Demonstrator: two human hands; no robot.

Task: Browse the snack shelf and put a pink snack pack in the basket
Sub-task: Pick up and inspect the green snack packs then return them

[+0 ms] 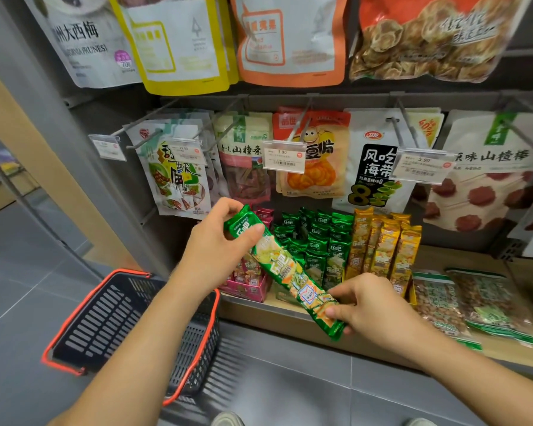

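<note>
Head view only. Browsing step, wrong colour in hand: long green snack pack (285,273) held slantwise in front of the shelf (462,259), left hand (216,250) pinching its top end, right hand (363,305) pinching its bottom end, both grips clenched on that pack. Target elsewhere: pink snack packs (249,272) standing in a pink display box (246,290) at the shelf's left end, partly hidden behind left hand and green pack. More green packs (317,241) and yellow packs (382,244) upright to the right. Basket (130,321) on the floor just left of the shelf, below left forearm, looks empty. Probably best: slot green pack back upright among its own row, free one hand, pinch a single pink pack by its top edge, lift straight up to avoid tipping neighbours, lower into basket rather than toss.
</note>
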